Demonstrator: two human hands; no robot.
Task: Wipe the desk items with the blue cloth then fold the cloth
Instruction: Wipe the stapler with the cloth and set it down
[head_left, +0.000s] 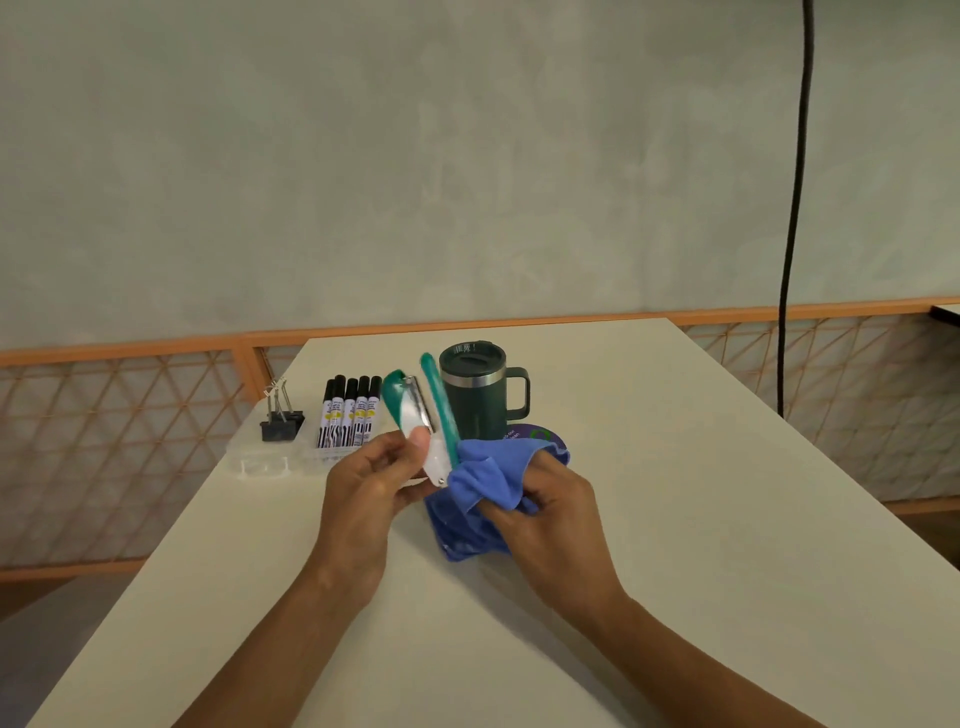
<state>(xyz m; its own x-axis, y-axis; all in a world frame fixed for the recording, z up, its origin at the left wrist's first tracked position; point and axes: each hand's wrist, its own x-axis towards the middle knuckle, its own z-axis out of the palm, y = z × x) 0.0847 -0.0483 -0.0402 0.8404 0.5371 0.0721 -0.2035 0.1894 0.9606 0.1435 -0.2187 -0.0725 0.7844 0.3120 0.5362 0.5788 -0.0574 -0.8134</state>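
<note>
The left hand (363, 483) pinches the lower end of an opened green stapler (410, 410), thumb on its white side, both arms pointing up and away. The right hand (545, 509) grips the bunched cloth (483, 483) against the stapler's hinge end; loose cloth hangs below. Just behind the grip stands a mug (475, 400). Behind and left, markers (350, 415) and clips (280, 421) sit in a clear tray (254, 462).
</note>
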